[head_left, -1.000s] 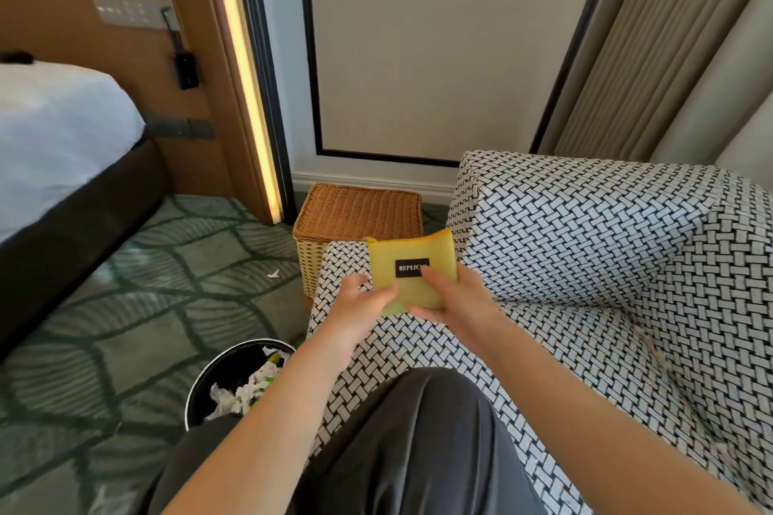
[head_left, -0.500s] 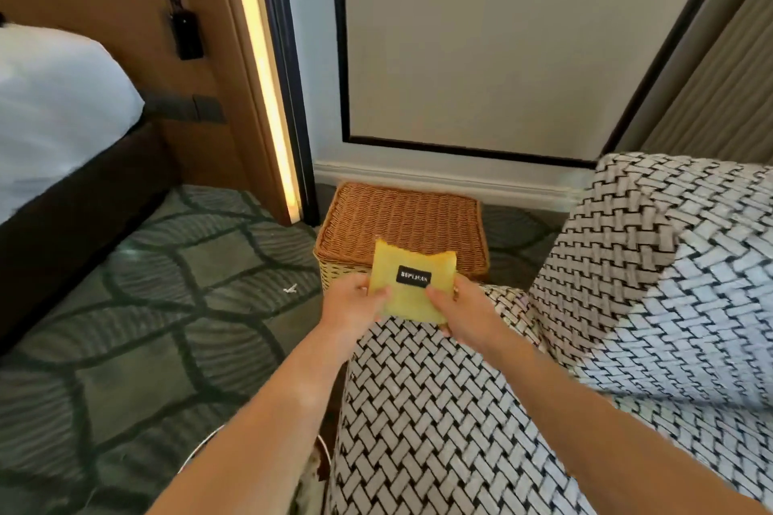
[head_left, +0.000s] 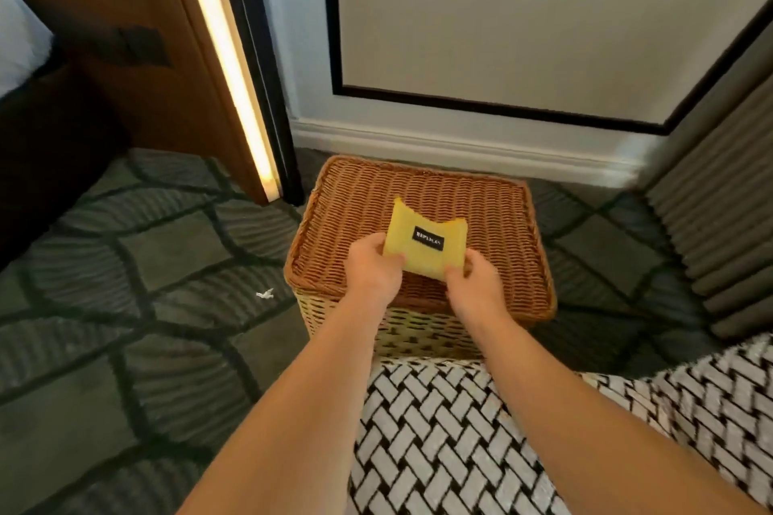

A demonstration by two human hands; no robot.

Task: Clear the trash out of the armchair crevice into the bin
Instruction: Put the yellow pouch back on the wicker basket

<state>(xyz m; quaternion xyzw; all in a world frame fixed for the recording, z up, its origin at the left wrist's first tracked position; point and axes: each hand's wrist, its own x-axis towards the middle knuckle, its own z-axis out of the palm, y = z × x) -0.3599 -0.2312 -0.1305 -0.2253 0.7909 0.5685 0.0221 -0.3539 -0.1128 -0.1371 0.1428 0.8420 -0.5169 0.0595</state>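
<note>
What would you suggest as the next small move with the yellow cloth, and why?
Probably set the yellow cloth down on the wicker basket lid: the left hand and right hand hold it right over that flat lid.

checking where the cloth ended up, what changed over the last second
Both hands, left hand and right hand, carried the folded yellow cloth forward, from above the armchair seat to above the wicker basket lid. The view followed, so the bin is out of view now. Unchanged: each hand pinches a lower corner of the cloth, and the paper scrap lies on the carpet.
</note>
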